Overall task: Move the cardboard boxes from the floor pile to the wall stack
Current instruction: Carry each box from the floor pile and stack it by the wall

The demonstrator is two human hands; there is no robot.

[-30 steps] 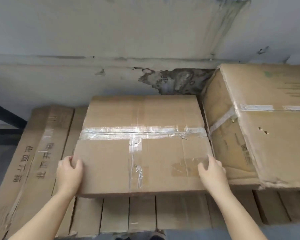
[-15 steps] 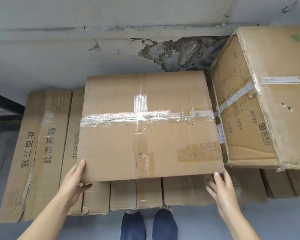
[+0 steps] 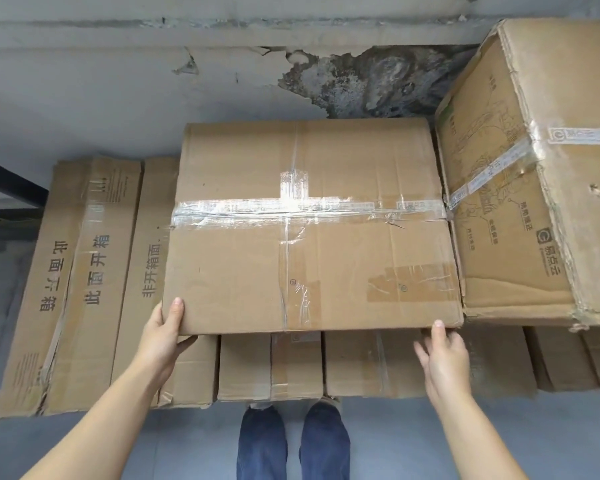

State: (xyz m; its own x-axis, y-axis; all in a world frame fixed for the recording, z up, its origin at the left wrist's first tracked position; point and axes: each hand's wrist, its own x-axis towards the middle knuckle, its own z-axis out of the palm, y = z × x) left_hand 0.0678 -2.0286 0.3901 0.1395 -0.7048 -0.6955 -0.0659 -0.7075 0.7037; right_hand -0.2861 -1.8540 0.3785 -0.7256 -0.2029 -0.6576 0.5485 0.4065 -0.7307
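Note:
A wide taped cardboard box (image 3: 309, 230) lies flat on top of a row of lower boxes (image 3: 295, 365) against the wall. My left hand (image 3: 161, 336) holds its near left corner, thumb on top and fingers under the edge. My right hand (image 3: 444, 358) is at the near right corner with fingers spread and loose; only the thumb tip touches the box edge. A larger printed box (image 3: 520, 188) stands tight against its right side.
Long flat cartons (image 3: 84, 282) with printed characters lie to the left on the floor. The stained, peeling wall (image 3: 361, 81) is just behind the stack. My legs in blue trousers (image 3: 291, 441) stand on grey floor close to the lower boxes.
The view has tilted down and the box now sits fully on the stack. My right hand has come off its top corner and opened; my left hand slid to the near corner edge.

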